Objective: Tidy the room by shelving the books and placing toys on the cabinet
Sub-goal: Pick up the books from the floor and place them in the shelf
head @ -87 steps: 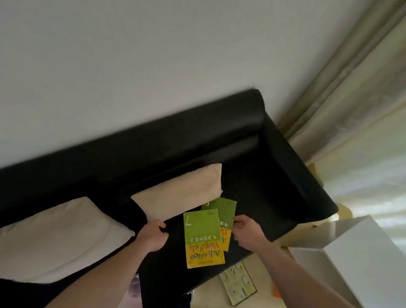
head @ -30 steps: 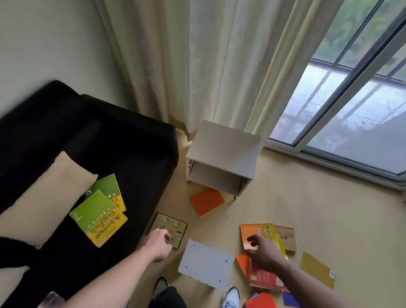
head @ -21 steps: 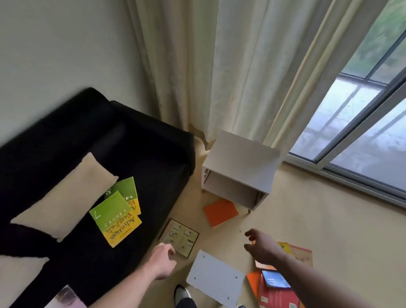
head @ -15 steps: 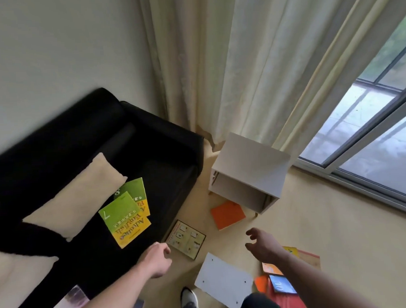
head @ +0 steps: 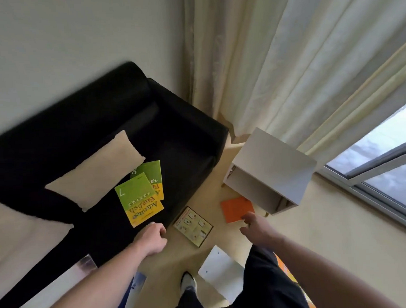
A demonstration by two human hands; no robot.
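Books: two green (head: pixel 139 197) on sofa (head: pixel 178 141), perhaps two (head: pixel 237 209) on floor.

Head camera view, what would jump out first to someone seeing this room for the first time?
Most likely the two green-and-yellow books, overlapping on the seat of the black sofa beside a cream cushion. Next, the orange book flat on the floor in front of the open white cabinet by the curtain, with the right hand reaching out just short of it. The left hand hangs loosely curled, holding nothing, near the sofa's front edge.
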